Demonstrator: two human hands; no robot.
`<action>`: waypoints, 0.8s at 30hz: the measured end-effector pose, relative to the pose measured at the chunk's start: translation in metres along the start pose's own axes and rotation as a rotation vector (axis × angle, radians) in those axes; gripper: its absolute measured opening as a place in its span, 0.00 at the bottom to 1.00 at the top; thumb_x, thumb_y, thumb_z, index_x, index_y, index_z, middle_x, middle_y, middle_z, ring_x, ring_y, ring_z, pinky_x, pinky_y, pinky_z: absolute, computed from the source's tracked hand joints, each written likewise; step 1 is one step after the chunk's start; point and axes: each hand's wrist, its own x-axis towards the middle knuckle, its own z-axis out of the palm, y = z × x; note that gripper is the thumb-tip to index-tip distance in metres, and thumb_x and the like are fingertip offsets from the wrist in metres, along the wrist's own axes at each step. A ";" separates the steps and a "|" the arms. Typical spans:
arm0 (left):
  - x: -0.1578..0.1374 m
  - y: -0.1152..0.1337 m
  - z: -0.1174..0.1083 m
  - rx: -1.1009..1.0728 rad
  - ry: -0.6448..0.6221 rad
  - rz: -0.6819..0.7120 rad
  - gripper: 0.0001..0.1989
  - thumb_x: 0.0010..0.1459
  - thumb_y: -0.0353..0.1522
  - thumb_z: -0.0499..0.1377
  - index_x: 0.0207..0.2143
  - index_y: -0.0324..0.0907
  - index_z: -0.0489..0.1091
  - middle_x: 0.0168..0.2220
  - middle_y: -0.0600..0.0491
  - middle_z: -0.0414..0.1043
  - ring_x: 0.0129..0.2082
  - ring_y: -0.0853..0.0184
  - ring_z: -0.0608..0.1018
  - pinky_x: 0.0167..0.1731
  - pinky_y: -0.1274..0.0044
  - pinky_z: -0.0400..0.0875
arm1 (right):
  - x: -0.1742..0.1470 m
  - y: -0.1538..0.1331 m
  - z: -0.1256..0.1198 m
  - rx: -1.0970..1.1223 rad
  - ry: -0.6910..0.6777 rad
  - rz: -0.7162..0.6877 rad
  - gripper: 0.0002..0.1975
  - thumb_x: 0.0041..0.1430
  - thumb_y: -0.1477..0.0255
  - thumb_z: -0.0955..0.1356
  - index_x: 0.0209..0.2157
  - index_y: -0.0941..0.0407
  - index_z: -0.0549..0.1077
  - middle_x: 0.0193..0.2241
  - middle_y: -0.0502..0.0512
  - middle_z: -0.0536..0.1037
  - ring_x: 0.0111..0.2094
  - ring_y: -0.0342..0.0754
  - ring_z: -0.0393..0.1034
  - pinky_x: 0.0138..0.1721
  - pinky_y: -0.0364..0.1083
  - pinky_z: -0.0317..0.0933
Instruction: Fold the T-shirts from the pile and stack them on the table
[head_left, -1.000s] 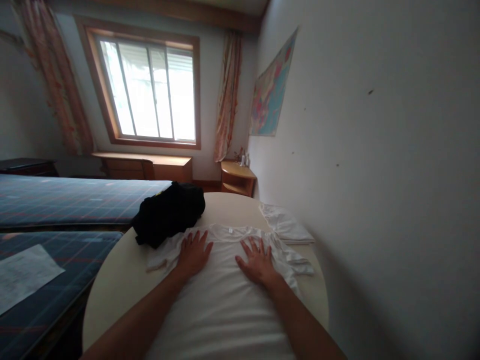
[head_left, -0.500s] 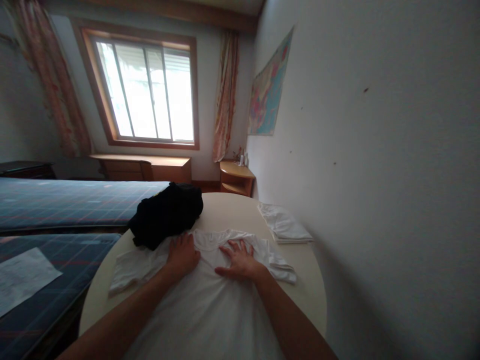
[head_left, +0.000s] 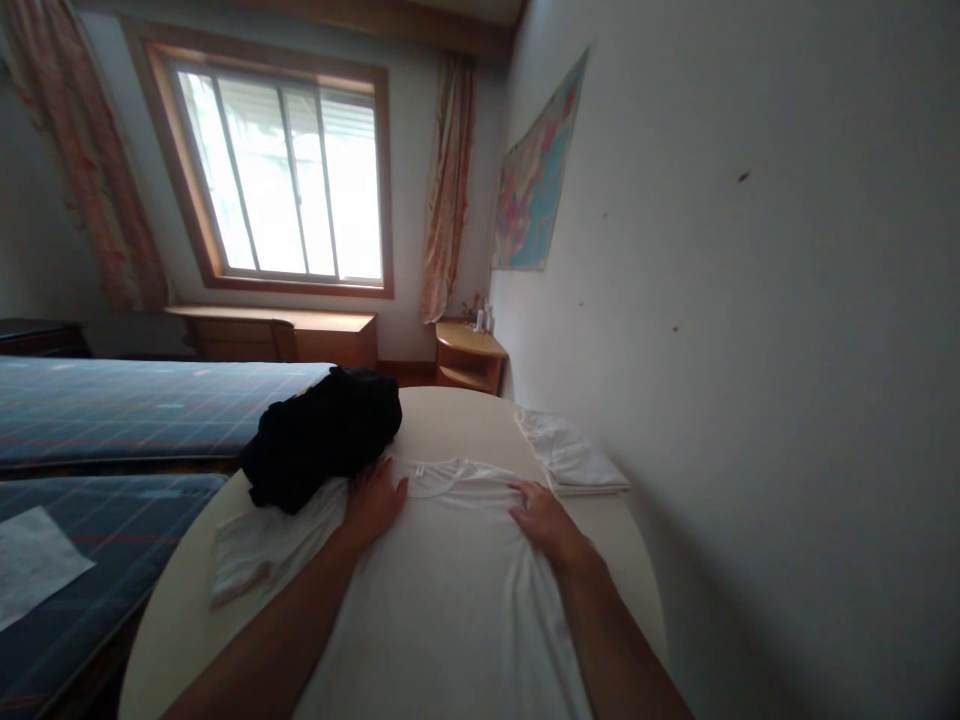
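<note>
On the round counter [head_left: 457, 420] the white shirt [head_left: 442, 600] lies with its length running forward, collar [head_left: 439, 488] pointing away; left hand [head_left: 375, 505] and right hand [head_left: 549, 522] touch its upper sides; cannot tell if either grip pinches cloth.

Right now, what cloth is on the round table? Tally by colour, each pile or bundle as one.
White: 2 (spread shirt, folded cloth)
Black: 1 (bundle)
Total: 3
</note>
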 end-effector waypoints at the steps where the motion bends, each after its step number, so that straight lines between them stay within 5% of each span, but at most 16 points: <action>1: -0.001 0.000 -0.001 0.001 -0.005 0.011 0.27 0.65 0.40 0.48 0.61 0.34 0.60 0.64 0.39 0.58 0.63 0.51 0.63 0.60 0.61 0.56 | -0.001 0.005 -0.003 -0.026 0.010 0.039 0.23 0.56 0.74 0.65 0.54 0.58 0.72 0.53 0.61 0.75 0.55 0.51 0.67 0.60 0.49 0.55; 8: -0.015 0.016 -0.006 -0.111 -0.048 0.358 0.27 0.65 0.42 0.49 0.64 0.43 0.59 0.67 0.46 0.55 0.66 0.55 0.57 0.64 0.62 0.49 | -0.008 0.014 -0.018 -0.191 0.078 0.175 0.23 0.56 0.81 0.62 0.52 0.58 0.73 0.52 0.60 0.76 0.53 0.51 0.69 0.54 0.45 0.59; 11: -0.018 0.017 -0.005 -0.115 -0.161 0.344 0.28 0.65 0.44 0.49 0.65 0.46 0.57 0.68 0.46 0.52 0.68 0.51 0.53 0.64 0.57 0.46 | -0.014 0.018 -0.025 -0.271 0.125 0.294 0.24 0.52 0.81 0.63 0.51 0.57 0.73 0.50 0.62 0.76 0.51 0.54 0.70 0.50 0.46 0.61; 15: -0.014 0.009 -0.008 -0.060 -0.239 0.276 0.31 0.65 0.47 0.47 0.66 0.46 0.55 0.70 0.44 0.46 0.69 0.48 0.48 0.64 0.56 0.44 | -0.022 0.026 -0.033 -0.325 0.112 0.499 0.12 0.56 0.70 0.66 0.40 0.56 0.78 0.41 0.65 0.79 0.45 0.57 0.74 0.43 0.48 0.62; 18: -0.012 0.004 -0.012 -0.039 -0.255 0.255 0.31 0.65 0.48 0.47 0.67 0.45 0.54 0.70 0.43 0.45 0.69 0.48 0.46 0.64 0.56 0.44 | -0.021 0.030 -0.034 -0.213 0.121 0.575 0.12 0.57 0.65 0.64 0.31 0.56 0.78 0.34 0.65 0.80 0.40 0.58 0.76 0.40 0.50 0.62; 24: -0.015 0.008 -0.015 -0.045 -0.202 0.285 0.29 0.65 0.42 0.48 0.66 0.45 0.55 0.69 0.45 0.48 0.69 0.48 0.49 0.65 0.56 0.44 | 0.001 0.039 -0.034 0.434 0.563 0.553 0.16 0.54 0.64 0.65 0.39 0.59 0.74 0.35 0.64 0.80 0.40 0.56 0.75 0.42 0.49 0.64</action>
